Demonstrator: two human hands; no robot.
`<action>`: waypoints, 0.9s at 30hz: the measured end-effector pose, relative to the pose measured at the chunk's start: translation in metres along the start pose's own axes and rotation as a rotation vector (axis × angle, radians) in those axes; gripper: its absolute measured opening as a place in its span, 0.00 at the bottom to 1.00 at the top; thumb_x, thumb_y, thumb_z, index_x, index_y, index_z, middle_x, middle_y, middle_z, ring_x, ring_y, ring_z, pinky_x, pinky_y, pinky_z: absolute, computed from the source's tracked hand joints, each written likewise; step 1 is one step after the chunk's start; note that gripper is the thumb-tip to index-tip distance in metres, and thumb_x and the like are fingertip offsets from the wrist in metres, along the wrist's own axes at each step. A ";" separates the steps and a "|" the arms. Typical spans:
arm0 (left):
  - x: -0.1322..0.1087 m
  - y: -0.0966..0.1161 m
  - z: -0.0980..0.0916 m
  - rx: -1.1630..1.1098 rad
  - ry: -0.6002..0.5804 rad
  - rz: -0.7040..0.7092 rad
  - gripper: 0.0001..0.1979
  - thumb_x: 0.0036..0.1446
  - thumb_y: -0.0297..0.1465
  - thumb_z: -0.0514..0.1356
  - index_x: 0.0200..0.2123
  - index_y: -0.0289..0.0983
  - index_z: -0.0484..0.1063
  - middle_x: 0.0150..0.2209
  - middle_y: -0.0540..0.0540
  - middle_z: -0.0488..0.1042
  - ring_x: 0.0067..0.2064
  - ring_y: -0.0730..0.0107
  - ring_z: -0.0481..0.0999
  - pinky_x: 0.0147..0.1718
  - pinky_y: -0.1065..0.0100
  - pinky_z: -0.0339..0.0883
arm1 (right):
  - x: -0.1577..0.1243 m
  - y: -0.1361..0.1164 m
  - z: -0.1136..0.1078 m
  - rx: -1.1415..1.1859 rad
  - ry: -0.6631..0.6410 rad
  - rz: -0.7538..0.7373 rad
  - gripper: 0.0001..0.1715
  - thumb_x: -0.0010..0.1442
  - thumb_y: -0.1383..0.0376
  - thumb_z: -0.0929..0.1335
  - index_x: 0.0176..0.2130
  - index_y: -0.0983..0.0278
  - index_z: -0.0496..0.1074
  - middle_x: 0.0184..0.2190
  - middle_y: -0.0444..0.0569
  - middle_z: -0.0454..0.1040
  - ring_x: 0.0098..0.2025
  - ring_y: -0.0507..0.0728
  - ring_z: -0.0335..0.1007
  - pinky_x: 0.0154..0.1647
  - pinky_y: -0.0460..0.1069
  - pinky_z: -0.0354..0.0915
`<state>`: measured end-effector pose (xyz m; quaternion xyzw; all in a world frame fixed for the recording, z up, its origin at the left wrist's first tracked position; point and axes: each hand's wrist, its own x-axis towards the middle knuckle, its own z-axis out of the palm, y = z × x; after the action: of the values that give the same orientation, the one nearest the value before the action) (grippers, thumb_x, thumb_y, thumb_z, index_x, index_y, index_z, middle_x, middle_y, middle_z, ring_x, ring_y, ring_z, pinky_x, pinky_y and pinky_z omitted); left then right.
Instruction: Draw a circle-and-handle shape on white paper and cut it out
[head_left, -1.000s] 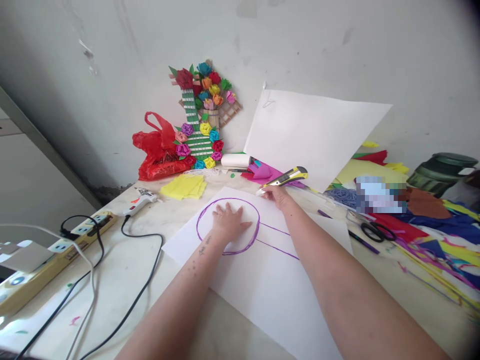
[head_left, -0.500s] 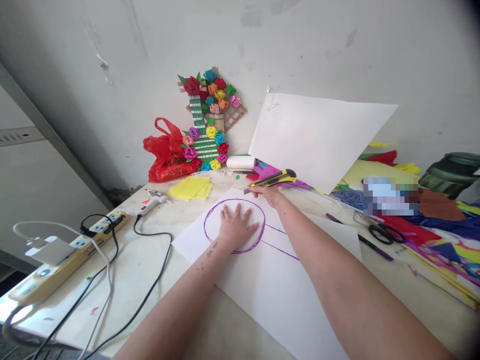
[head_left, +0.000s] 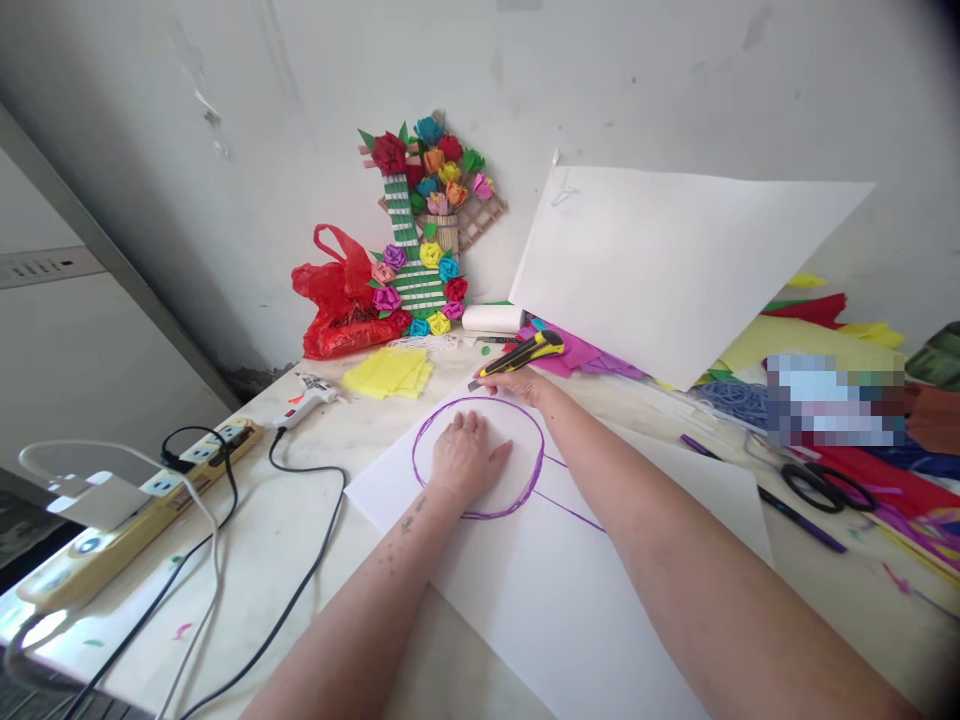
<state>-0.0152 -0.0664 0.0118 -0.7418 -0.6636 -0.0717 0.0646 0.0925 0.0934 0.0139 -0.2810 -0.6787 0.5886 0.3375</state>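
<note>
My left hand (head_left: 466,455) lies flat on a white paper sheet (head_left: 517,580), inside a circle (head_left: 539,470) drawn in purple. Its fingers are together and the thumb sticks out to the right. Two purple lines run from the circle's right side and pass under my right forearm. Above the circle, near the sheet's far edge, my right hand (head_left: 516,382) grips a yellow and black utility knife (head_left: 529,352). The blade points left and down, close to the paper; whether it touches is hard to tell.
On the left are a power strip (head_left: 142,510) with cords and a glue gun (head_left: 304,402). Yellow paper (head_left: 390,372), a red bag (head_left: 337,300) and a paper-flower guitar (head_left: 409,240) stand farther back. Black scissors (head_left: 825,487) and a purple pen (head_left: 802,518) lie right.
My right hand has shifted slightly left with the utility knife. The spread fingers of my left hand have drawn together. The view has turned a little, so things at the right sit farther right.
</note>
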 end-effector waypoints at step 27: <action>0.002 0.002 -0.004 0.068 -0.063 0.033 0.25 0.62 0.41 0.45 0.54 0.29 0.63 0.54 0.34 0.65 0.56 0.52 0.62 0.45 0.58 0.64 | 0.019 0.002 0.027 0.030 -0.105 0.133 0.09 0.41 0.69 0.72 0.28 0.67 0.74 0.16 0.40 0.67 0.21 0.47 0.59 0.23 0.44 0.57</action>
<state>-0.0128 -0.0654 0.0164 -0.7520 -0.6550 -0.0244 0.0702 0.0591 0.0924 0.0122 -0.2892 -0.6664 0.6336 0.2660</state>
